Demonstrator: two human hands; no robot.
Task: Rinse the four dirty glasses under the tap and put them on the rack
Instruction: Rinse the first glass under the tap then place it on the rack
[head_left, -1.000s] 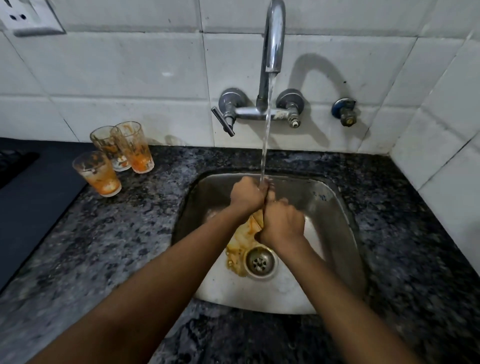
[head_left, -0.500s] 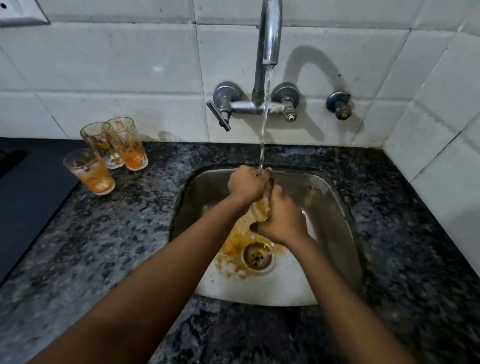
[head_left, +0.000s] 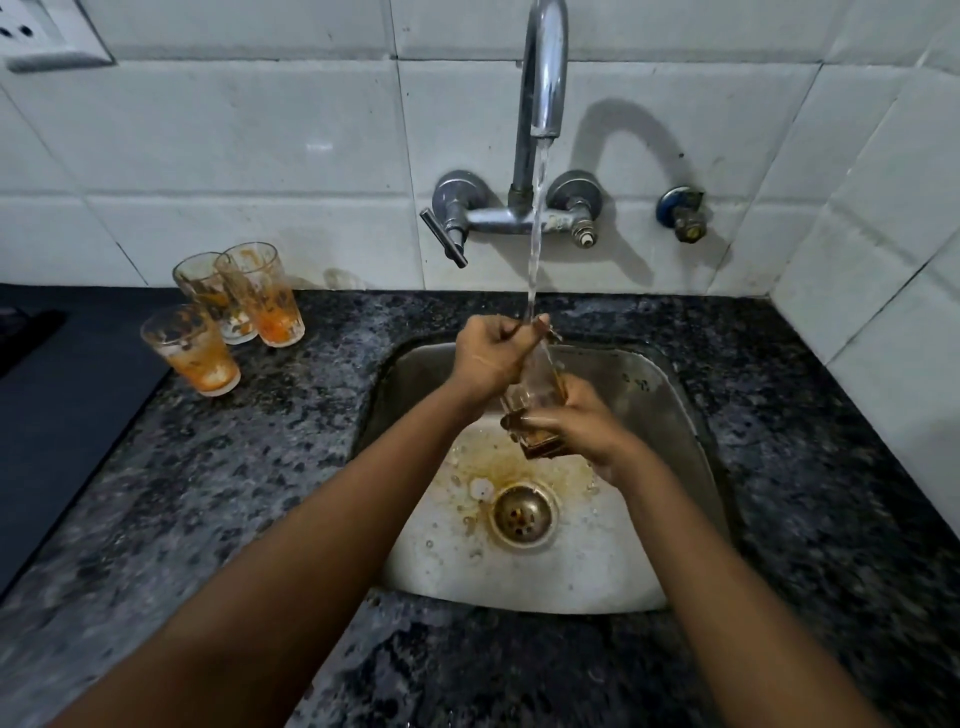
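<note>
Over the steel sink (head_left: 670, 415) I hold a clear glass (head_left: 535, 395) tilted under the running tap (head_left: 543, 73). My right hand (head_left: 576, 426) grips its base. My left hand (head_left: 493, 353) is curled at its rim, where the water stream lands. Three dirty glasses smeared orange stand on the counter at the left: one in front (head_left: 192, 348), one at the back left (head_left: 208, 291) and one at the back right (head_left: 262, 293). No rack is in view.
Orange residue lies around the sink drain (head_left: 522, 514). The dark speckled granite counter (head_left: 218, 493) surrounds the sink. A black surface (head_left: 57, 384) lies at the far left. White tiles back the wall, with a tap lever (head_left: 444, 239) and a side valve (head_left: 683, 213).
The glass has come more upright and plainly into sight between my hands. My right hand slid down to its base. The orange runoff in the sink has thinned and spread toward the drain.
</note>
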